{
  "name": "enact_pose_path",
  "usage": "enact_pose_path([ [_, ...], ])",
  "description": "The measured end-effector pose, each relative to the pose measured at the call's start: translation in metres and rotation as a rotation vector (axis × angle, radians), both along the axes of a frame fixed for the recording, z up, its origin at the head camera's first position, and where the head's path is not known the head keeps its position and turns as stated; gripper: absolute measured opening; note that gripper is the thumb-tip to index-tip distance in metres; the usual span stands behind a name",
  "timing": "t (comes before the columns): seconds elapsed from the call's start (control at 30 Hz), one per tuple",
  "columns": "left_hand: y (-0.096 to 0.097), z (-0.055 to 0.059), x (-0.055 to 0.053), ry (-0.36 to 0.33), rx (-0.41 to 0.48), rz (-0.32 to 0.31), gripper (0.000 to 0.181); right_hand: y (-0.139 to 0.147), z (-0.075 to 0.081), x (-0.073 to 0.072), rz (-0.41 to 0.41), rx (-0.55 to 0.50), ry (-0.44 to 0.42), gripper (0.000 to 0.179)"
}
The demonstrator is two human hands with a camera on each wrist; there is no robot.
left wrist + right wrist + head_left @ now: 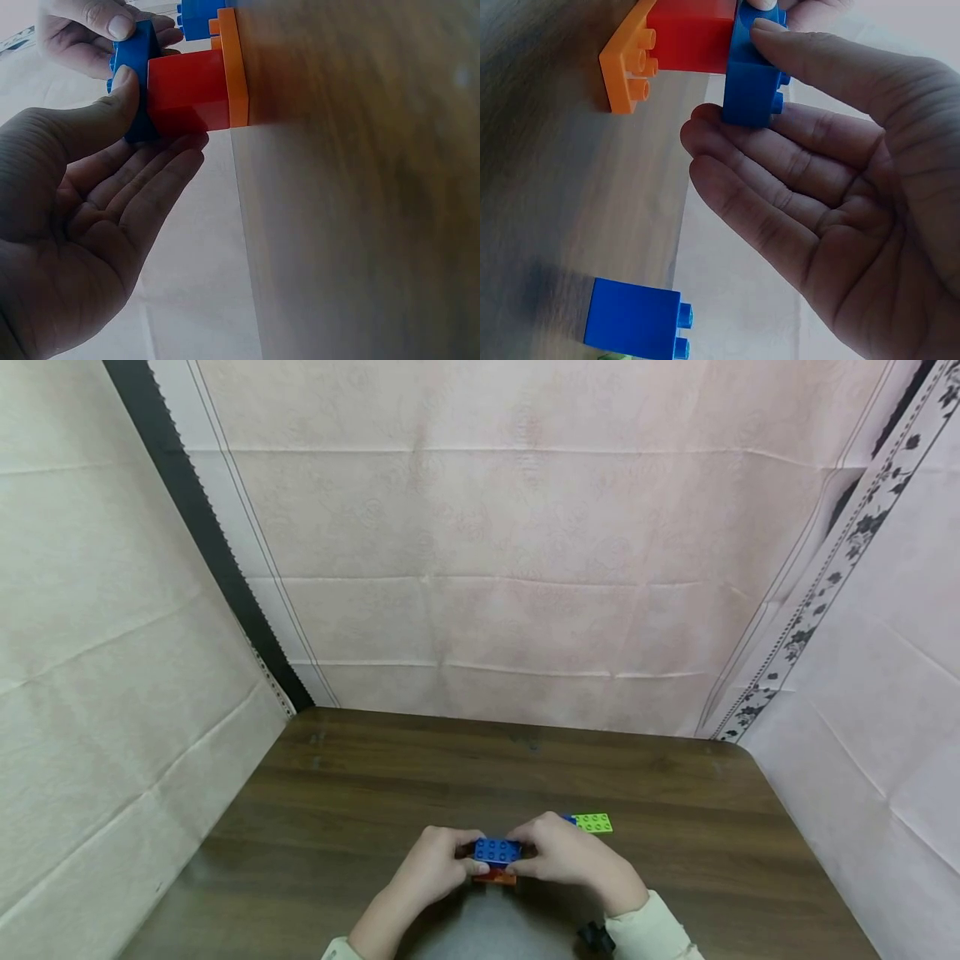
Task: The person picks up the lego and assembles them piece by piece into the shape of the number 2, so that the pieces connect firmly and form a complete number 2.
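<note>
A flat blue toy brick [497,850] with studs on top sits on a red brick [187,90], which stands on a thin orange base brick [619,75] on the table. My left hand [433,867] pinches one end of the blue brick, its thumb on the near side and its fingers behind. At the other end my right hand [566,858] does the same, thumb pressed to the side. In the right wrist view, studs of the orange brick stick out beyond the red one.
Behind my right hand lie a lime green brick [594,822] and a taller blue brick [634,319], partly hidden in the head view. The brown wooden table [360,777] is bordered by pale cloth walls [525,527] at the back and both sides.
</note>
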State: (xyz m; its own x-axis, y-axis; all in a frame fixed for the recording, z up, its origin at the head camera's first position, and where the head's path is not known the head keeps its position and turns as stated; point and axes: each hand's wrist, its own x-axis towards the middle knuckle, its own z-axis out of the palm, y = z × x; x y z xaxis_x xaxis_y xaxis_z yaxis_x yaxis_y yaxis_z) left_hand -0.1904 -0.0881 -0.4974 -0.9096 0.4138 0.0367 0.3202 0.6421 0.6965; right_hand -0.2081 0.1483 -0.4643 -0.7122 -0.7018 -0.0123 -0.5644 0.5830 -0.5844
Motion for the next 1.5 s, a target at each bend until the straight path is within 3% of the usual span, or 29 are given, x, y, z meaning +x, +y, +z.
enact_pose_path([
  [0.33, 0.0, -0.001, 0.0, 0.023, -0.002, 0.001, 0.015, 0.011, 0.006, 0.0, 0.001, -0.026, 0.013, 0.024],
  [0.67, -0.001, -0.002, -0.001, 0.032, -0.019, 0.022, 0.023, 0.026, 0.008, -0.005, 0.005, -0.061, 0.065, 0.03],
  [0.83, 0.0, -0.002, 0.0, 0.051, -0.028, 0.026, 0.028, 0.039, 0.009, -0.013, -0.06, -0.047, 0.099, 0.033],
  [1.03, 0.0, 0.0, 0.001, 0.024, -0.038, 0.037, 0.032, 0.057, 0.003, -0.023, -0.16, -0.001, 0.148, 0.04],
  [1.2, 0.0, 0.001, 0.002, 0.015, -0.044, 0.042, 0.033, 0.068, -0.006, -0.029, -0.215, 0.045, 0.108, 0.046],
  [1.5, -0.001, 0.0, 0.002, -0.011, -0.032, 0.048, 0.038, 0.07, -0.021, -0.034, -0.185, 0.077, 0.052, 0.038],
])
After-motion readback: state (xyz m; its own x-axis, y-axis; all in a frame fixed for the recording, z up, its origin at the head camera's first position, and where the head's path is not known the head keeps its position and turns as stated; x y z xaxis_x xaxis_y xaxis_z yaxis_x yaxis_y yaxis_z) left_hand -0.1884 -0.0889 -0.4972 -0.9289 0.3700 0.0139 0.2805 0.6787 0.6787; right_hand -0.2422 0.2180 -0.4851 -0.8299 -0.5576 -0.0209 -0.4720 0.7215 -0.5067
